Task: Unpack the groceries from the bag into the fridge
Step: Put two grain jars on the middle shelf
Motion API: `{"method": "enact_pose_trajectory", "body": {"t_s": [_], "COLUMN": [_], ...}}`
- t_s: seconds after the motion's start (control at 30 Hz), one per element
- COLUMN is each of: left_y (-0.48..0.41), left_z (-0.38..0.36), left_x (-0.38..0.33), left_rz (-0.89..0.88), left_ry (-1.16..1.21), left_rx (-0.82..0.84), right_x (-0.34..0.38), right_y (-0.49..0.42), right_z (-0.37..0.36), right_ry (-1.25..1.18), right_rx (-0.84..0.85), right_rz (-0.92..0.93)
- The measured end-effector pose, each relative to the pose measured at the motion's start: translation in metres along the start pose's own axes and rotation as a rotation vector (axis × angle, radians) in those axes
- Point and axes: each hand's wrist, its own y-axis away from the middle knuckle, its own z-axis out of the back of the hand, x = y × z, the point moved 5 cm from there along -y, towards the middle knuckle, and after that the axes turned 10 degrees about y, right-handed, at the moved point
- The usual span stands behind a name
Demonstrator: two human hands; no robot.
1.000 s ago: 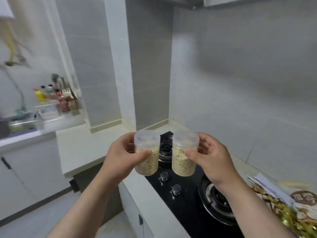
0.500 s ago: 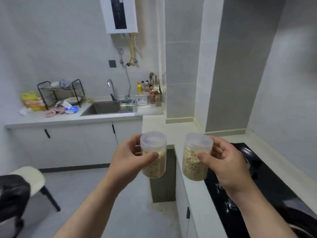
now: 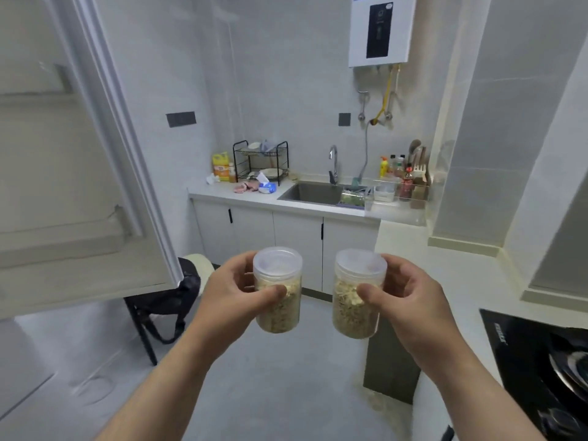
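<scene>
**Left hand** (image 3: 229, 297): grasping the left jar (image 3: 280, 316), with the thumb lying across its front and the fingers curling round the back.

**Right hand** (image 3: 413, 300): grasping the right jar (image 3: 354, 323) in the mirrored hold.

**Jars:** two clear plastic tubs, each partly full of pale flakes. They are being carried upright in front of the body, near each other but apart, over bare floor. The side grip is leaving the lids (image 3: 276, 264) free and level. This is probably so that nothing is spilling and each jar is going down base-first onto a shelf.

**Fridge door** (image 3: 95, 192): a white panel with door shelves, standing open at the left. It appears to be the destination, and the jars are not yet inside.

**Black bag** (image 3: 171, 297): hanging on a chair (image 3: 199, 262) just below the door. Whether it is holding groceries cannot be told.

**Sink** (image 3: 313, 192): lying in the far counter, well apart from the jars.

**Hob** (image 3: 541, 361): sitting at the right edge, also well apart.
</scene>
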Motion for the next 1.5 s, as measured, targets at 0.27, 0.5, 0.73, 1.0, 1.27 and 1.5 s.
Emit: {"method": "enact_pose_trajectory", "body": {"t_s": [0.27,0.5,0.73,1.0,1.27,1.5], "left_y": [0.000,-0.002,-0.009,-0.010,0.007,0.025], "left_z": [0.079,0.147,0.214,0.292,0.368,0.423], "left_x": [0.010,0.010,0.003,0.004,0.000,-0.005], "left_rz": [0.003,-0.008,-0.048,-0.071,-0.098,-0.119], "left_ry": [0.013,0.038,0.048,0.036,-0.030,-0.069], "left_rx": [-0.118,-0.219,-0.308,-0.404,-0.521,-0.627], "right_x": [0.017,0.037,0.062,0.082,0.106,0.125], "right_y": [-0.024,-0.041,-0.065,-0.086,-0.090,-0.080], "right_z": [-0.077,-0.151,-0.217,-0.303,-0.395,-0.464], "right_ry": [0.026,0.008,-0.045,-0.061,-0.072,-0.143], "right_rx": [0.126,0.255,0.316,0.404,0.530,0.647], "right_rz": [0.040,0.058,0.073,0.097,0.145,0.187]}}
